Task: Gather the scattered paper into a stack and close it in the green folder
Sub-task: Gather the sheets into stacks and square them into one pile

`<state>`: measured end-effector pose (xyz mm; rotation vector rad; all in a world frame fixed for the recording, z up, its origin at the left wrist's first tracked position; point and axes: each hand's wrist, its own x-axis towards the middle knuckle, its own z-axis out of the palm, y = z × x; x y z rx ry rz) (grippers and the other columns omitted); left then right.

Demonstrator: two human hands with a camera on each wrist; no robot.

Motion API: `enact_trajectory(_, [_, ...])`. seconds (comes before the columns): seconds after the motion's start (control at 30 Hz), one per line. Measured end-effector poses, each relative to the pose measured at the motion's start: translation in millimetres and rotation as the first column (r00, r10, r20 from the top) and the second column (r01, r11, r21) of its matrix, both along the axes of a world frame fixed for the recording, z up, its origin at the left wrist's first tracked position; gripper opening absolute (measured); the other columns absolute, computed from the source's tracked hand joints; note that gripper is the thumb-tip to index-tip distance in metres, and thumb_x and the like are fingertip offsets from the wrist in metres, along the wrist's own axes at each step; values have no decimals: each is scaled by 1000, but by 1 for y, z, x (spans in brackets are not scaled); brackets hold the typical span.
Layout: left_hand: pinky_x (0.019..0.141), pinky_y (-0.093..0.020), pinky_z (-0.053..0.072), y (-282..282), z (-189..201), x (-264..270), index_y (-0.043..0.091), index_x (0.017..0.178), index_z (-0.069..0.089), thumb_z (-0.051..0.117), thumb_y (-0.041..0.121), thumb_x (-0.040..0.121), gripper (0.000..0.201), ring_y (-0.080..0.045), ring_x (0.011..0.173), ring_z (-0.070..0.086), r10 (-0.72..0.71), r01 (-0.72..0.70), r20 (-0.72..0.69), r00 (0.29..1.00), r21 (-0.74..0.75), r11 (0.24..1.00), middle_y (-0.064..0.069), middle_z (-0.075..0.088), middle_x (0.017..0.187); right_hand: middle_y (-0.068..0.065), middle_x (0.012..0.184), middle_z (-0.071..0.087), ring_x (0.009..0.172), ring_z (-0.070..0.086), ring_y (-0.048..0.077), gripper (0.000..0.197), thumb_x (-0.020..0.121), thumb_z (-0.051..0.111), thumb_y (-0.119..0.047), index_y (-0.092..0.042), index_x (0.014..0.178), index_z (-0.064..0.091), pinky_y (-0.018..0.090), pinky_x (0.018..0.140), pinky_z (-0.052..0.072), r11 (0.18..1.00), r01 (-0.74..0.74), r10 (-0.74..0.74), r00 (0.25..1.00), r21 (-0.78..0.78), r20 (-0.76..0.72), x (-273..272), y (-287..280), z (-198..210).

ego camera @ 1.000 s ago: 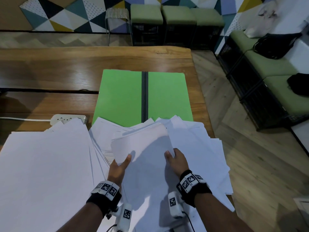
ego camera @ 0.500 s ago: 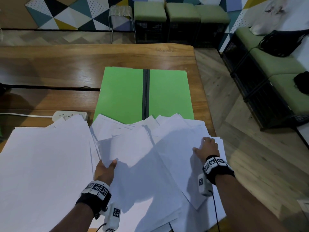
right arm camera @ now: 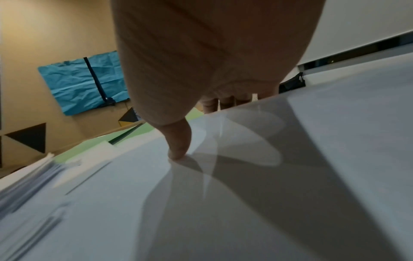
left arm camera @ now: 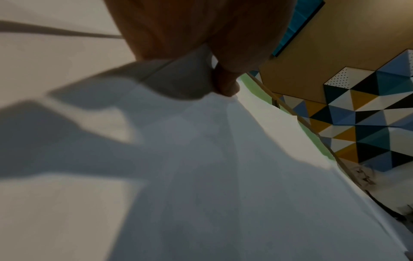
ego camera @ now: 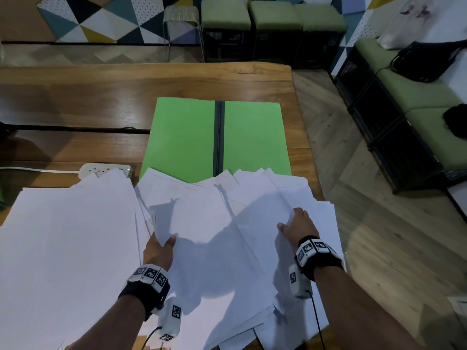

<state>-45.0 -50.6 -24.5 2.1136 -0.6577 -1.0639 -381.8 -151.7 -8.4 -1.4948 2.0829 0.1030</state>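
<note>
The green folder (ego camera: 187, 140) lies open and flat on the wooden table (ego camera: 101, 97), its dark spine pointing away from me. White paper sheets (ego camera: 214, 236) fan out loosely over its near edge and toward me. My left hand (ego camera: 161, 245) grips the left edge of the middle sheets, thumb on top; the left wrist view shows that thumb (left arm camera: 225, 84) pressing the paper (left arm camera: 201, 159). My right hand (ego camera: 294, 223) holds the right edge of the same sheets. In the right wrist view its thumb (right arm camera: 178, 146) sits on the paper (right arm camera: 245, 194) and the fingers (right arm camera: 223, 102) curl past the far edge.
A broad spread of white sheets (ego camera: 63, 248) covers the near left of the table. A white power strip (ego camera: 106, 170) with its cable lies behind it. Sheets overhang the table's right edge (ego camera: 305, 147), with floor beyond. Green stools and a bench with black bags stand farther off.
My right hand has moved from the middle of the pile out to its right edge. My left hand slid a little left along the sheets' left edge.
</note>
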Motion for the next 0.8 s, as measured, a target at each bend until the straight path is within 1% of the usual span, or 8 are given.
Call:
enact_trajectory(0.1, [79, -34, 42, 0, -1, 0, 13, 106, 58, 65, 24, 89, 21, -30, 90, 59, 5, -5, 0, 1000, -2, 1000, -11, 64, 97, 15, 118, 58, 104, 58, 35, 47, 89, 56, -29, -17, 131, 37, 37, 82, 44, 999, 23, -24, 998, 23, 54, -5, 7, 1])
enact_trajectory(0.23, [82, -36, 44, 0, -4, 2, 8, 113, 59, 65, 25, 89, 31, -31, 92, 59, -5, 4, 4, 1000, 7, 1000, -13, 65, 101, 13, 115, 60, 101, 59, 33, 51, 91, 55, -28, -27, 137, 32, 34, 77, 44, 998, 29, -30, 999, 55, 11, -29, 21, 1])
enact_trajectory(0.3, [82, -37, 46, 0, -7, 3, 8, 114, 59, 66, 26, 88, 32, -34, 95, 61, -9, 9, -1, 1000, 11, 1000, -14, 66, 102, 13, 115, 59, 102, 58, 32, 51, 90, 55, -26, -26, 135, 32, 37, 81, 48, 996, 71, -70, 997, 52, -15, -42, 28, 1])
enact_trajectory(0.33, [81, -37, 46, 0, -8, 4, 8, 114, 59, 66, 27, 88, 33, -34, 95, 62, -9, 9, -2, 1000, 16, 1000, -14, 67, 103, 13, 120, 56, 109, 54, 31, 52, 89, 56, -24, -24, 136, 33, 39, 86, 48, 996, 72, -70, 997, 46, -36, -46, 31, 2])
enact_trajectory(0.43, [80, -38, 48, -1, -10, 5, 9, 114, 60, 66, 27, 87, 33, -35, 93, 63, -1, 1, -1, 1000, 22, 1000, -15, 68, 103, 14, 138, 36, 129, 35, 33, 66, 81, 62, -25, -16, 139, 31, 41, 103, 37, 996, 84, -82, 996, 33, -41, -49, 34, 0])
enact_trajectory(0.53, [83, -40, 49, -1, -10, 4, 9, 113, 60, 67, 26, 87, 32, -36, 93, 63, 1, -1, 1, 1000, 22, 1000, -16, 68, 102, 12, 141, 27, 130, 37, 33, 82, 75, 68, -35, -12, 142, 26, 43, 101, 40, 984, 163, -167, 985, 76, 44, -35, 34, -1])
enact_trajectory(0.67, [84, -42, 50, 0, -9, 4, 9, 113, 60, 67, 26, 87, 32, -36, 92, 63, -20, 20, -6, 1000, 20, 1000, -16, 68, 101, 12, 140, 34, 131, 34, 32, 87, 73, 70, -50, -11, 138, 29, 46, 100, 39, 987, 152, -147, 984, 47, -101, -22, 42, -4])
enact_trajectory(0.8, [88, -46, 50, 0, -9, 5, 12, 112, 60, 66, 27, 87, 30, -37, 95, 63, -37, 37, 13, 999, 15, 999, -15, 67, 102, 12, 138, 35, 128, 39, 34, 90, 71, 74, -43, -10, 138, 24, 45, 99, 42, 980, 173, -166, 983, 101, -74, -14, 45, -3])
